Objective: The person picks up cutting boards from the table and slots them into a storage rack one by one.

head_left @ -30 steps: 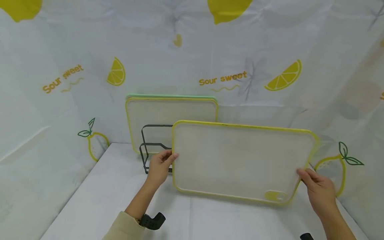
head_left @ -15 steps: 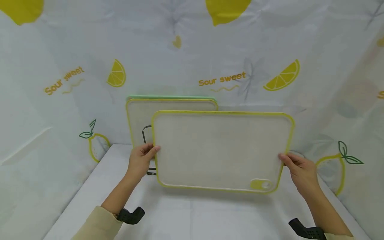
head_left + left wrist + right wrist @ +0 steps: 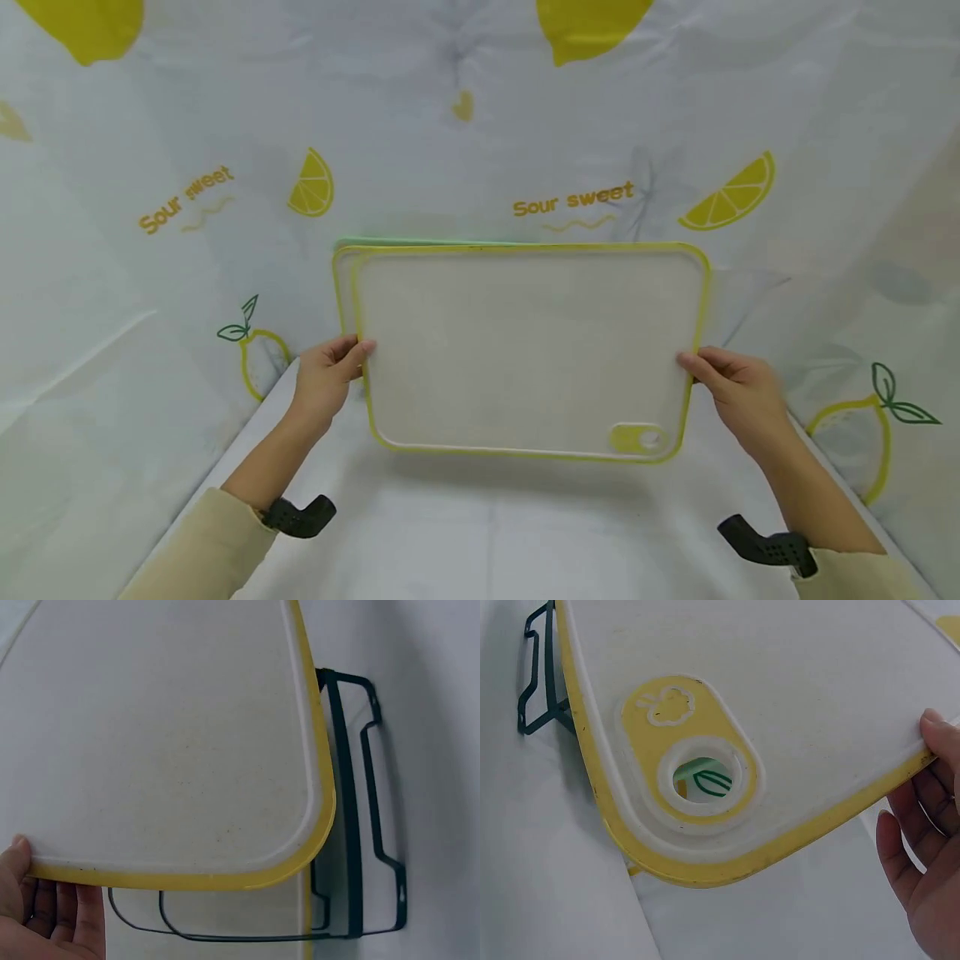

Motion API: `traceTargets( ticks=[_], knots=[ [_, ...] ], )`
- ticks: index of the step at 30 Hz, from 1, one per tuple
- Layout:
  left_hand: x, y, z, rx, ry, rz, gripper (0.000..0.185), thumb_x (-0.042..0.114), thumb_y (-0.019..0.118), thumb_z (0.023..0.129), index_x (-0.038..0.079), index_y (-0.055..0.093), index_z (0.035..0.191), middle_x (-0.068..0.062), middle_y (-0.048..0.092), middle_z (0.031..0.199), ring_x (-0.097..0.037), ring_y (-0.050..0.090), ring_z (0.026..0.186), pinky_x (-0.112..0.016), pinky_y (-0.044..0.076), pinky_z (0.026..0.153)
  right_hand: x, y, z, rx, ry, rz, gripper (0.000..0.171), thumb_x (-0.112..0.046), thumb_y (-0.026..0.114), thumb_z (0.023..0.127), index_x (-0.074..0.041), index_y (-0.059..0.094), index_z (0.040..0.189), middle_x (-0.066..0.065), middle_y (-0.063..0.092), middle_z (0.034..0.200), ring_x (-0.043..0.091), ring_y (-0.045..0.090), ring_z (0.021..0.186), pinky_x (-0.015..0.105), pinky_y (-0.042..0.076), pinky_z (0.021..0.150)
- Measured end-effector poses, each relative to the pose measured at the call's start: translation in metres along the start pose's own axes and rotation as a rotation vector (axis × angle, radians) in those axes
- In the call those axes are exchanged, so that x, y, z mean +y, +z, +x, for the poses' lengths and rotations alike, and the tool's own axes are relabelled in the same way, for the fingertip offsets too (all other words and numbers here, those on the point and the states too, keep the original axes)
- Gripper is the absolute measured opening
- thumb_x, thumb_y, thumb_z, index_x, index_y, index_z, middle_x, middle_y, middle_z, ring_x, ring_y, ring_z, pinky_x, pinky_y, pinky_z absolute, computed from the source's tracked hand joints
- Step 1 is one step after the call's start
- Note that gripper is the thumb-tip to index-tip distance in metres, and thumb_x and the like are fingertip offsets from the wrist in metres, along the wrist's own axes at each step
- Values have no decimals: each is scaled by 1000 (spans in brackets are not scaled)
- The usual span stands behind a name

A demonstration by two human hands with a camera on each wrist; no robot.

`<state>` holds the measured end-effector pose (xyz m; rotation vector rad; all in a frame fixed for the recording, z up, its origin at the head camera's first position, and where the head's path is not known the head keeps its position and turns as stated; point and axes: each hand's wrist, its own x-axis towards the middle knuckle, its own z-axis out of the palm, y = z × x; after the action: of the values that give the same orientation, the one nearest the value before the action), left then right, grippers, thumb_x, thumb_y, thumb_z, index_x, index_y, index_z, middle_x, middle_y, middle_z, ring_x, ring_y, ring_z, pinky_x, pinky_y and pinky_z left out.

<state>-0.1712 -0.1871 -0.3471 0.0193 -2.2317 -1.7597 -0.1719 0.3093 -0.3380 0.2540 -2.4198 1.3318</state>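
A white cutting board (image 3: 525, 350) with a yellow rim hangs above the table, its broad face toward me. My left hand (image 3: 322, 379) pinches its left edge, thumb on the front face. At the opposite edge my right hand (image 3: 738, 396) grips it the same way. A yellow patch with a round hole (image 3: 701, 774) marks the board's lower right corner. Close behind stands a second yellow-rimmed board (image 3: 345, 287), mostly covered. A dark wire rack (image 3: 348, 795) shows below and behind the held board in the wrist views; the head view hides it.
The green top edge of another board (image 3: 427, 242) shows behind the second one. A white cloth with lemon prints (image 3: 480, 150) hangs at the back and sides. White covering lies over the table (image 3: 480, 533).
Both hands have carried the cutting board left, up and away from me, and levelled it. It now covers the rack and most of the boards behind in the head view.
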Motion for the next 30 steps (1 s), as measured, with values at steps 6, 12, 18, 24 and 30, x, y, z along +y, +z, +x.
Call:
traceTargets(
  ticks=[6, 12, 18, 24, 30],
  knots=[
    [18, -18, 11, -20, 54, 18, 50, 31, 63, 102, -10, 60, 129, 24, 64, 87, 7, 64, 85, -11, 54, 81, -18, 3, 14, -23, -36, 0, 43, -30, 63, 101, 8, 66, 121, -32, 67, 84, -6, 60, 82, 5, 45, 75],
    [26, -28, 28, -23, 126, 57, 51, 32, 64, 100, -10, 61, 129, 28, 65, 86, 9, 65, 84, -11, 56, 77, -32, 5, 29, -12, -58, 4, 45, -31, 63, 101, 9, 67, 122, -33, 66, 82, -6, 60, 82, 6, 45, 75],
    [36, -34, 46, -16, 148, 37, 53, 31, 64, 100, -12, 59, 130, 28, 66, 85, 10, 65, 84, -10, 56, 77, -48, 4, 46, -19, -109, 38, 44, -30, 64, 101, 9, 67, 121, -31, 68, 83, -4, 62, 82, 7, 47, 76],
    [49, -47, 65, -11, 170, -7, 54, 28, 63, 101, -13, 55, 134, 28, 67, 85, 11, 66, 81, -8, 55, 75, -63, 9, 64, -18, -118, 65, 42, -31, 66, 100, 7, 69, 117, -28, 67, 81, -1, 60, 82, 9, 47, 76],
    [56, -65, 78, -16, 155, -74, 32, 26, 62, 101, 2, 61, 121, 23, 68, 85, 10, 66, 79, -8, 55, 74, -79, 24, 80, -27, -117, 74, 44, -33, 65, 100, 7, 70, 119, -28, 65, 79, 0, 60, 82, 11, 49, 76]
  ],
)
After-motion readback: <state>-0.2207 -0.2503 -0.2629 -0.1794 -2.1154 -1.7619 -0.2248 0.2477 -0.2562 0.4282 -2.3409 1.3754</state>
